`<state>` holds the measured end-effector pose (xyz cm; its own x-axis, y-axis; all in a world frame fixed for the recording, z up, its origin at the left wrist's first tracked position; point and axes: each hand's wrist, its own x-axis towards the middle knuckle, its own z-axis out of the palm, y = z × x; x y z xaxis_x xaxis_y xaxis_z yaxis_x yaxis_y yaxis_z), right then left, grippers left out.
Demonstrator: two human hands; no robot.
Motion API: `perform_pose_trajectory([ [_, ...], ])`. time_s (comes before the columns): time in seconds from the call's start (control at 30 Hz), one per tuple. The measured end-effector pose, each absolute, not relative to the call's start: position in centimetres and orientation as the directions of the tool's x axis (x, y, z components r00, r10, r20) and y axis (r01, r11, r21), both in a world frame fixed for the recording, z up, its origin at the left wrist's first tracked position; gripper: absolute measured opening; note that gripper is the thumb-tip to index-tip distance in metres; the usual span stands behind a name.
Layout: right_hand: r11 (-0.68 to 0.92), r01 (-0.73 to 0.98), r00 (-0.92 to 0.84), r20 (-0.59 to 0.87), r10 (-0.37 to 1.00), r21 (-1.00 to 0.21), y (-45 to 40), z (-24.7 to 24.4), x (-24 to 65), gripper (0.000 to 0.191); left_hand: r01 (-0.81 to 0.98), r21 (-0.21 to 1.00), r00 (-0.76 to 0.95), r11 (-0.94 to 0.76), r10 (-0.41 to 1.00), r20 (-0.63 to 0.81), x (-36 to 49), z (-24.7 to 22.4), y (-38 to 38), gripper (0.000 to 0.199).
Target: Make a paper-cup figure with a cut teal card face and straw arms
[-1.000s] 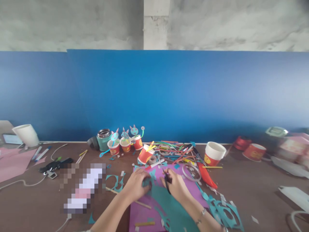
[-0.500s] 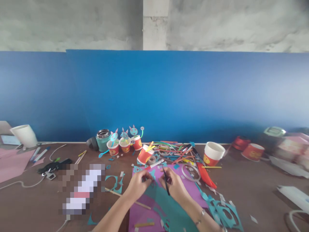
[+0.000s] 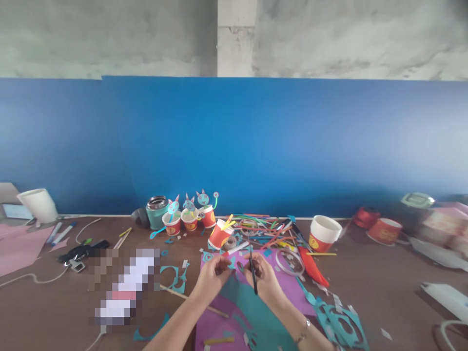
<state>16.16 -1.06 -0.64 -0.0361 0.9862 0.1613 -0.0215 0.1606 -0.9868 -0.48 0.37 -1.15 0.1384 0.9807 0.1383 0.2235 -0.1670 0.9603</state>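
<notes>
Over purple and teal paper sheets, my left hand (image 3: 214, 274) is closed in a pinch, with a small light-blue paper piece (image 3: 231, 263) at its fingertips. My right hand (image 3: 263, 275) is wrapped round a slim black pen-like tool (image 3: 253, 275), its thin end pointing away from me. By the right fingertips shows a small dark-rimmed oval piece (image 3: 240, 266); whether the fingers grip it I cannot tell. The teal sheet (image 3: 259, 312) lies below both hands, partly on the purple sheet (image 3: 288, 287). A red-and-white marker (image 3: 236, 248) rests just beyond the hands.
Three red paper cups with blue cat faces (image 3: 189, 222) stand behind, beside a teal flask (image 3: 157, 214). A tipped cup (image 3: 220, 235), a heap of coloured sticks (image 3: 263, 226) and a white-topped cup (image 3: 324, 233) lie farther right. Cut-out blue scraps (image 3: 343, 321) and a wooden stick (image 3: 175, 291) flank the sheets.
My hands stay over the sheets with slight finger shifts. The small oval piece now shows between them, and the black tool has turned a little more upright.
</notes>
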Motion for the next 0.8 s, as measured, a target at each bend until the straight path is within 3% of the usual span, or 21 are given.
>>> perform_pose_trajectory([
  [0.1,0.132,-0.037,-0.034,0.133,0.991,-0.991,-0.9,-0.9,16.3,0.034,0.384,0.885,0.195,-0.263,0.96,0.201,-0.6,-0.8,0.1,0.007],
  [0.17,0.114,-0.047,-0.066,0.117,0.991,-0.992,-1.0,-0.8,16.2,0.037,0.393,0.87,0.194,-0.298,0.951,0.239,-0.4,-0.5,-0.2,0.008],
  [0.3,0.093,-0.074,-0.139,0.103,0.985,-0.993,-1.5,-0.1,16.0,0.041,0.292,0.932,0.171,-0.216,0.97,0.171,0.2,0.1,-0.6,0.015],
  [0.43,0.076,-0.098,-0.226,0.097,0.969,-0.992,-2.0,0.6,15.8,0.044,0.076,0.992,0.159,-0.1,0.983,0.087,0.4,0.6,-0.8,0.022],
  [0.6,0.009,0.066,-0.436,-0.021,0.9,-0.998,-2.4,0.5,16.1,0.043,-0.171,0.985,0.106,-0.027,0.993,0.045,0.2,1.1,-1.0,0.025],
  [0.8,0.021,0.069,-0.495,-0.017,0.868,-0.997,-2.5,0.3,16.1,0.05,-0.209,0.978,0.091,-0.017,0.995,0.037,0.3,0.8,-0.9,0.027],
])
